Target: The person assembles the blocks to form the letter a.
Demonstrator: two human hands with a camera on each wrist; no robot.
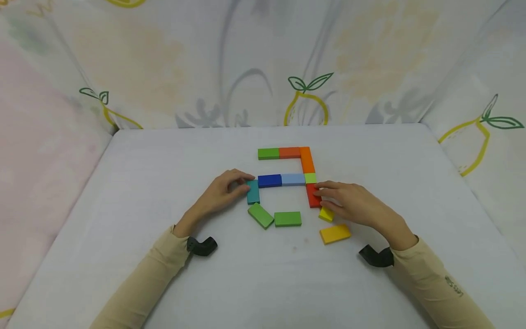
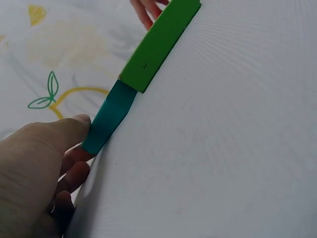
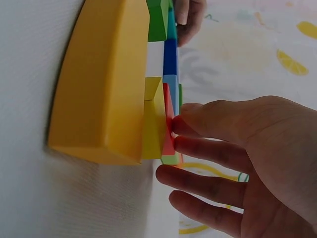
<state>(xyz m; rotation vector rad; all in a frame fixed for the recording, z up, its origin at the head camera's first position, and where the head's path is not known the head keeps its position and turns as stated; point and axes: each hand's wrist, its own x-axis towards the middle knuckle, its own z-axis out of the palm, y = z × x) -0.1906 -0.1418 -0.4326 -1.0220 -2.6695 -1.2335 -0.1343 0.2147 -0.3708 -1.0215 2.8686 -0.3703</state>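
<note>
At the left end of a figure of flat coloured blocks, my left hand (image 1: 225,191) pinches a teal block (image 1: 253,194) by its upper left corner. In the left wrist view the thumb lies on that block's side, beside a green block (image 2: 161,47). My right hand (image 1: 351,201) touches the right part of a red block (image 1: 313,199) with loosely bent fingertips. Below its thumb lies a small yellow block (image 1: 326,214), partly covered by the hand. A larger yellow-orange block (image 1: 334,234) lies nearer, apart from the others.
Dark blue (image 1: 269,181) and light blue (image 1: 293,179) blocks form the middle row, with a lime block (image 1: 310,178) at its right. Above are green (image 1: 268,154), red-orange (image 1: 289,152) and orange (image 1: 307,160) blocks. Two green blocks, one slanted (image 1: 260,215), one level (image 1: 287,219), lie below on the white table (image 1: 263,283).
</note>
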